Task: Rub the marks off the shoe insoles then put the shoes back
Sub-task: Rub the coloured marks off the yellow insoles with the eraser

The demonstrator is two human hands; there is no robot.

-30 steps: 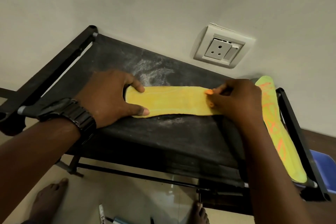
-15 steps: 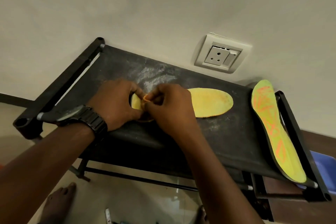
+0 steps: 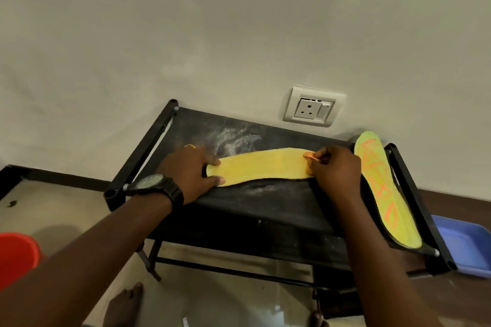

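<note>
left hand (image 3: pixel 191 172) flat, pinning the yellow insole (image 3: pixel 265 164) mid-frame on the worktop (image 3: pixel 265 207) so it won't slide; right hand (image 3: pixel 336 171) pinches a small orange piece (image 3: pixel 309 157) at its right end; marked insole (image 3: pixel 382 188) waits far right.

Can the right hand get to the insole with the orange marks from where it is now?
Probably yes. The marked insole lies uncovered right beside the right hand, with nothing between them. But that hand pinches a small orange piece, so it isn't free.
</note>
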